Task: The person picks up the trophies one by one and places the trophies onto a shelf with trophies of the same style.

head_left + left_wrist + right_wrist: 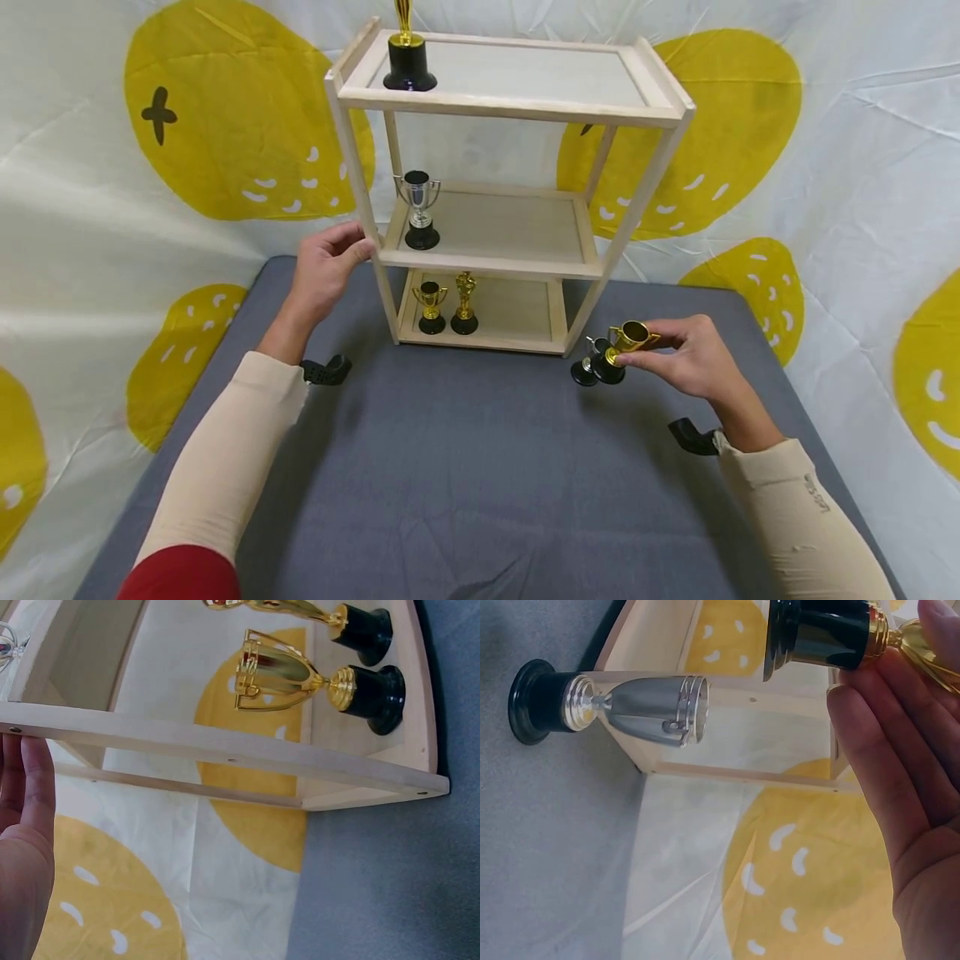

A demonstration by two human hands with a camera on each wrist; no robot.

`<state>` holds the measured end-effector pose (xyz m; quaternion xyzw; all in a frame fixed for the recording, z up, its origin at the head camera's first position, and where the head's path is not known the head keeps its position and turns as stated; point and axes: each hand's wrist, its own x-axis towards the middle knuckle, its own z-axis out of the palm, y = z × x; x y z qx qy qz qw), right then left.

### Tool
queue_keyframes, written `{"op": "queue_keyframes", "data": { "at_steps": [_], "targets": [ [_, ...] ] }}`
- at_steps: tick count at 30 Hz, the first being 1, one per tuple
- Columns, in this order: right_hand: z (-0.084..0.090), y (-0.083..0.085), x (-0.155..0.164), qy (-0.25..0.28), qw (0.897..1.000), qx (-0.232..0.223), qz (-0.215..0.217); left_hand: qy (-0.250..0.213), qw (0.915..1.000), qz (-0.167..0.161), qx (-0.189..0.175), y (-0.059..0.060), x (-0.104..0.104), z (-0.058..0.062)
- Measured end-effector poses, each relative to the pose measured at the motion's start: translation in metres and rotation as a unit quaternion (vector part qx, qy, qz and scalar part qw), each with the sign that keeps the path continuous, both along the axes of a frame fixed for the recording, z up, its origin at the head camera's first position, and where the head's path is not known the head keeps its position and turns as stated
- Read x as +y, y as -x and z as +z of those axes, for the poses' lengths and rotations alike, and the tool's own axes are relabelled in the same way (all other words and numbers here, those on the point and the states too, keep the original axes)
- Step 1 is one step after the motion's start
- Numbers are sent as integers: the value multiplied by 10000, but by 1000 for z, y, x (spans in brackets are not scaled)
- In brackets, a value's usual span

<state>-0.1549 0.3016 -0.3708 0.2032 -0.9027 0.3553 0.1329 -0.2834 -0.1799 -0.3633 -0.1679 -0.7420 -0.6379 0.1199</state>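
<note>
My right hand [692,360] pinches a small gold trophy cup [632,335] with a black base, off the table at the shelf's right. Behind it a silver trophy cup [656,711] stands upright on the table. My left hand [324,271] holds the left front post of the wooden shelf [487,265] at the middle tier, fingertips partly hidden by the post. On the middle tier stands a silver trophy cup [420,196]. The bottom tier bears a gold trophy cup [281,675] and a gold figure trophy [465,302]. A gold trophy [408,62] on the top tier is cut off above.
Grey cloth covers the table [465,467] under the shelf and in front of it. A white curtain [67,167] with yellow printed shapes encloses the back and sides. Black wrist mounts [326,370] stick out by both sleeves.
</note>
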Motion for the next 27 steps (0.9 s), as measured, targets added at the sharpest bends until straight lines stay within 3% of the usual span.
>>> {"op": "queue_keyframes", "data": {
  "at_steps": [11,27],
  "targets": [
    [1,5,-7,122,9997,-124,181,-42,10000,6,-8,-1,-1,-3],
    [10,14,-16,108,9981,189,571,-101,9999,-44,45,0,0,0]
  ]
}}
